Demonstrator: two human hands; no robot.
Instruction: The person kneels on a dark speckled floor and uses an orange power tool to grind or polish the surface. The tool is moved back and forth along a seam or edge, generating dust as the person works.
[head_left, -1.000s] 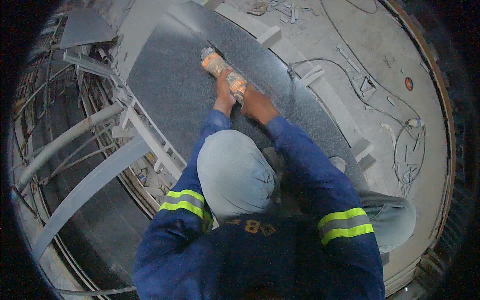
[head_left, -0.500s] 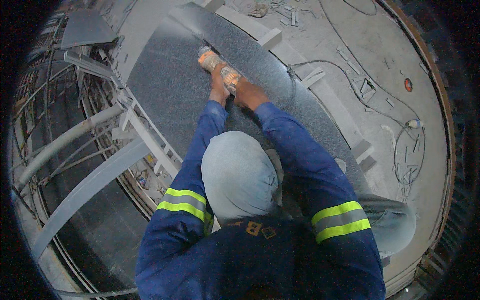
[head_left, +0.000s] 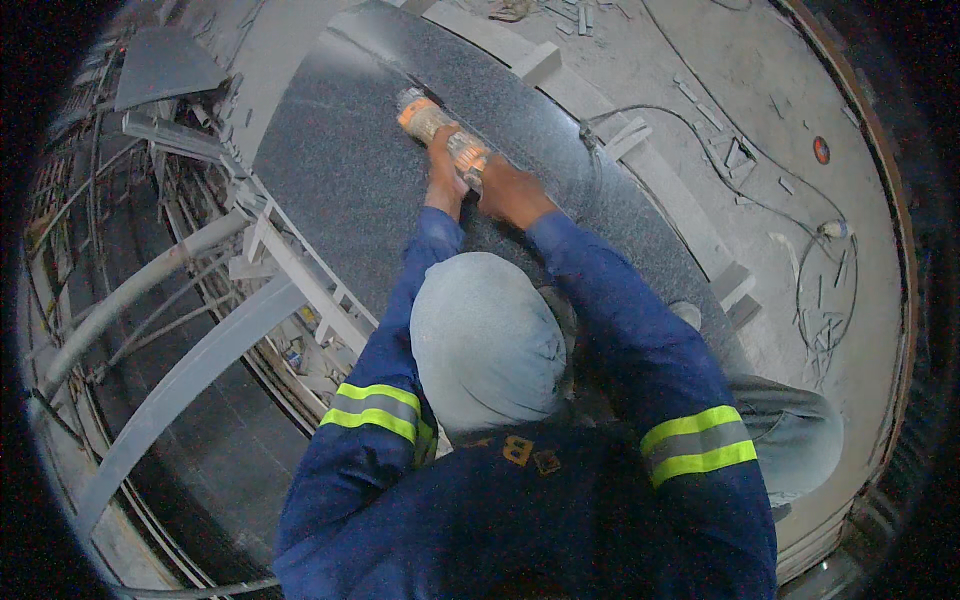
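Observation:
An orange and grey angle grinder (head_left: 425, 118), coated in dust, is held low over a dark speckled stone slab (head_left: 325, 165). My left hand (head_left: 443, 160) wraps round the middle of its body. Closer to me, my right hand (head_left: 512, 192) is closed on the rear end. The grinder's head meets a dark straight line (head_left: 425, 90) on the slab, and pale dust (head_left: 365, 50) sprays away from it toward the far edge. The disc itself cannot be made out. My legs are bent, with one knee (head_left: 490, 330) up between my arms.
Pale blocks (head_left: 537, 62) lie under the slab's right edge. A black cable (head_left: 700, 140) loops over the dusty floor at right, among stone offcuts (head_left: 740, 155) and a small orange disc (head_left: 821, 150). At left stand a metal frame (head_left: 300, 265), curved pipes (head_left: 150, 290) and another slab (head_left: 168, 68).
The view has shifted slightly. The grinder seems to have come a little toward me along the line, both hands still on it. Dust keeps spraying.

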